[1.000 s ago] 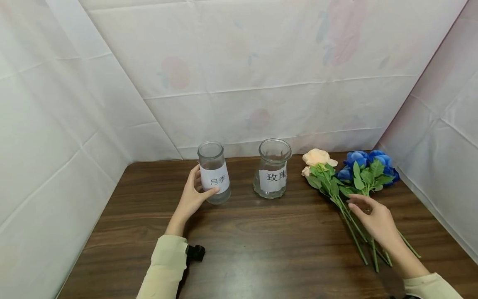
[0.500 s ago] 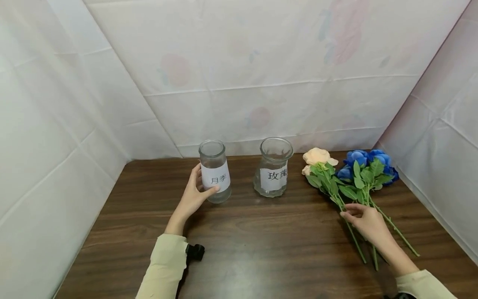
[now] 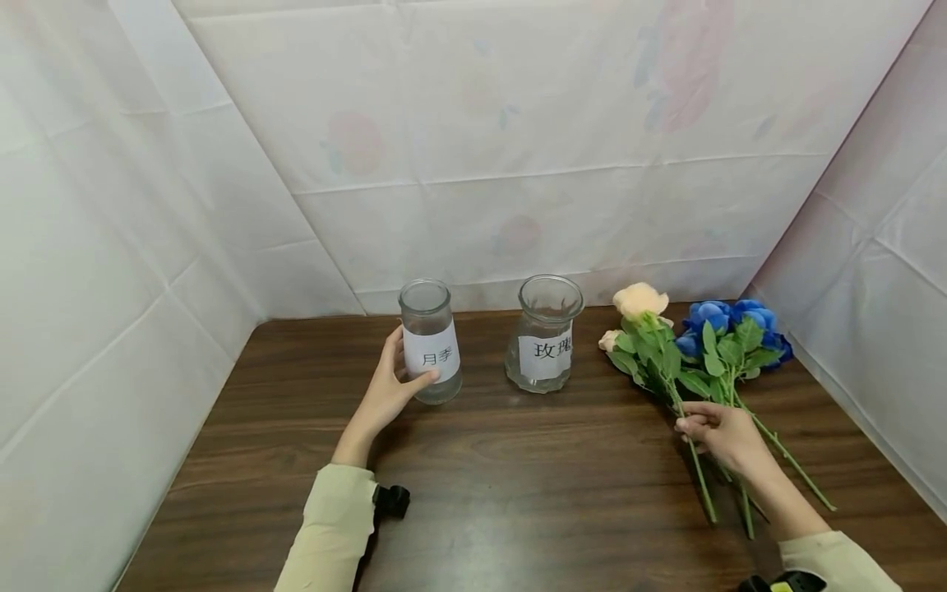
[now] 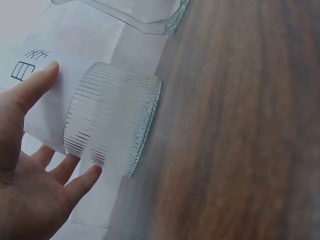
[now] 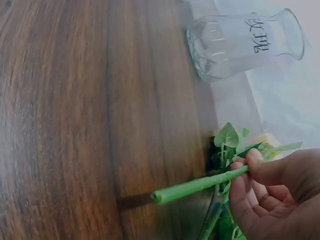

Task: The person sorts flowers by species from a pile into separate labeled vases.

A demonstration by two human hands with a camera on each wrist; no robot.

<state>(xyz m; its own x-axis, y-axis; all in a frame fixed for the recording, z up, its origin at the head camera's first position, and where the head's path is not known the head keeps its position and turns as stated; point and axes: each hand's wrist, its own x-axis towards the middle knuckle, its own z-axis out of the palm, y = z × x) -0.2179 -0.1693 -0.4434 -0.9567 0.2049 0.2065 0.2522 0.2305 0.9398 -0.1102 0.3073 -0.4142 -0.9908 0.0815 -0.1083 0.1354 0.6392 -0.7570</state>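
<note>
On the left of the head view stands a glass vase with a white paper label bearing dark characters. My left hand grips its side, thumb across the label and fingers round the back; the left wrist view shows the vase's ribbed lower part below the fingers. At the right, my right hand pinches the green stem of a cream rose between thumb and fingers. The stem's cut end points away from the hand in the right wrist view. Another cream rose lies beside it.
A flared glass vase, also labelled, stands right of the held one. Several blue roses with leafy stems lie right of the cream ones. A white patterned cloth hangs behind the wooden table.
My right hand has come down and left onto the stems and now pinches one. That cream rose has risen a little from the other. My left hand stays on its vase.
</note>
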